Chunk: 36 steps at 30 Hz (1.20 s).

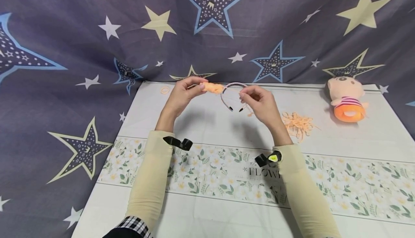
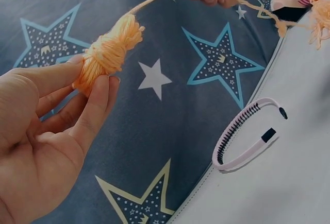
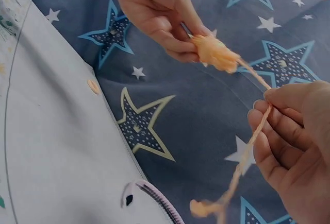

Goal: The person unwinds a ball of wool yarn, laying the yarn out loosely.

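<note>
Raised above the table, my left hand [image 1: 181, 95] pinches one end of a small wound bundle of orange yarn [image 2: 111, 51] between thumb and fingers. A single strand of yarn [image 3: 252, 74] runs from the bundle's other end to my right hand [image 1: 260, 103]. Thumb and forefinger of that hand pinch the strand, and its loose part [image 3: 237, 177] hangs down past the fingers. In the left wrist view this part carries a small knot or tuft [image 2: 281, 28]. Behind the hands a pale pink headband [image 2: 240, 131] with black teeth lies on the table.
A loose pile of orange yarn [image 1: 298, 124] lies right of my right hand. Farther right is a plush doll [image 1: 348, 99] in a striped top. At the far left of the table [image 1: 146, 112] lies a small orange ring [image 1: 165, 90]. A star-patterned cloth [image 1: 207, 50] hangs behind the table.
</note>
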Tool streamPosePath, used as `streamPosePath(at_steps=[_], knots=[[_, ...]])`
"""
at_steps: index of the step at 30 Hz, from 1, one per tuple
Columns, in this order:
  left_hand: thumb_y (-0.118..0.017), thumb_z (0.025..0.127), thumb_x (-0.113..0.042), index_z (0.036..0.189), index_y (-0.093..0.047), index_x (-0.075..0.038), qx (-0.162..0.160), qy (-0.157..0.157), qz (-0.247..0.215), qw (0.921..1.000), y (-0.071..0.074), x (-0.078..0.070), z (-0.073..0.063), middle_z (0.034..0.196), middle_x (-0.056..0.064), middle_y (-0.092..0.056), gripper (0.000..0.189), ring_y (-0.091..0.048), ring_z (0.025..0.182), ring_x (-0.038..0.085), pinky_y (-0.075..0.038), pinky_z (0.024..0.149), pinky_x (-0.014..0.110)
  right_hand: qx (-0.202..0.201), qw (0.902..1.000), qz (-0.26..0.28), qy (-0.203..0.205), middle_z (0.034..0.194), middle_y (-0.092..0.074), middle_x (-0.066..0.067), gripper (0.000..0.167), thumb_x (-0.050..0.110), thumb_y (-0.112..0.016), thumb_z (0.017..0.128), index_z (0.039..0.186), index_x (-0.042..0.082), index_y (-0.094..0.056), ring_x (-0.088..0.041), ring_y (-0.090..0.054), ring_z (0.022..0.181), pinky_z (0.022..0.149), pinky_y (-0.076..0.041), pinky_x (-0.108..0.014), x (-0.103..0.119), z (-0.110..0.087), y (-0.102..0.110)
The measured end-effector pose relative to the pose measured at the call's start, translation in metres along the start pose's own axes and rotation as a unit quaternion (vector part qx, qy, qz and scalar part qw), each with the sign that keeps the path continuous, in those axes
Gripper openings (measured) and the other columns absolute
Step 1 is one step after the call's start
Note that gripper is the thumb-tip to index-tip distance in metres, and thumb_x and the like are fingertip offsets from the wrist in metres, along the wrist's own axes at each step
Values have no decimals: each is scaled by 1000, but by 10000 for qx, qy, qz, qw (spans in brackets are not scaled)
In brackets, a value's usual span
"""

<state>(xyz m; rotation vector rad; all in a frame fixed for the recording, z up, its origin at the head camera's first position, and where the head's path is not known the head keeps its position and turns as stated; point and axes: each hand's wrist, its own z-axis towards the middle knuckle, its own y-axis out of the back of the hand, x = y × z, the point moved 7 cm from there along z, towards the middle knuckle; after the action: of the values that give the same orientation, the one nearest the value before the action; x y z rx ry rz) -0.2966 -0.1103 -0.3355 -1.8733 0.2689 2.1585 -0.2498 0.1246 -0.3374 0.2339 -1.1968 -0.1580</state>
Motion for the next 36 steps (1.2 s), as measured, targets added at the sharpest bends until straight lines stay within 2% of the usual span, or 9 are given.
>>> streamPosePath(at_steps=[4,7,11,16,18,20,23,27,36], knots=[[-64,91,-7,110,-66,0,1,0,-45,10000,0,0,-1,105,5,-64,20,-64,95,16,-56,92,29,-174,9998,-27,-79,84,-65,2,19,23,-66,92,100,5,-67,-11,-63,75,59,-50,-17,-6,-2,12],[-64,91,-6,109,-66,-1,4,6,-64,10000,0,1,0,104,5,-64,19,-64,95,16,-56,93,29,-234,9996,-17,-144,85,-65,4,20,24,-65,92,100,6,-67,-9,-63,76,60,-50,-17,-8,-3,18],[-64,91,-6,109,-66,-1,17,-6,-67,10000,1,1,0,105,5,-64,19,-64,95,16,-56,93,29,-167,9994,-182,-255,84,-66,0,21,24,-65,93,99,5,-67,-11,-63,76,61,-51,-18,-12,-5,21],[-63,91,-4,110,-66,0,5,-35,-83,10000,1,0,-1,105,5,-64,19,-64,96,17,-56,93,30,42,9981,-481,-372,87,-65,-17,19,14,-60,95,99,-4,-64,-15,-64,77,66,-54,-21,-3,-10,18],[-63,91,-4,111,-65,1,-15,-36,-78,10000,1,-1,-1,106,5,-64,20,-64,96,16,-55,93,30,79,9978,-519,-396,88,-64,-17,18,12,-59,95,100,-5,-64,-13,-63,78,68,-54,-21,-5,-11,19],[-63,91,-4,112,-65,1,-32,-41,-72,10000,3,-1,-2,106,5,-63,21,-64,96,16,-55,94,30,47,9980,-496,-391,86,-64,-12,19,15,-60,95,101,-2,-65,-8,-63,77,67,-53,-19,-16,-10,23],[-63,91,-5,111,-66,0,-48,-42,-57,10000,4,-1,-2,107,5,-63,21,-64,96,16,-55,94,30,-61,9979,-489,-423,86,-64,-5,20,21,-62,94,101,2,-66,-6,-63,78,64,-52,-16,-24,-11,30],[-63,91,-5,111,-66,0,-50,-40,-57,10000,5,-1,-2,107,5,-63,21,-64,97,16,-55,94,30,-243,9971,-518,-508,86,-65,-2,21,21,-61,94,101,2,-66,-6,-63,78,63,-51,-16,-25,-13,42],[-61,92,-5,114,-63,4,-39,-29,-64,10000,7,-2,-1,109,5,-60,23,-62,99,15,-55,95,29,-653,9946,-581,-564,82,-63,-5,20,11,-58,96,99,-8,-63,-11,-59,72,57,-45,-16,-6,-24,68]])
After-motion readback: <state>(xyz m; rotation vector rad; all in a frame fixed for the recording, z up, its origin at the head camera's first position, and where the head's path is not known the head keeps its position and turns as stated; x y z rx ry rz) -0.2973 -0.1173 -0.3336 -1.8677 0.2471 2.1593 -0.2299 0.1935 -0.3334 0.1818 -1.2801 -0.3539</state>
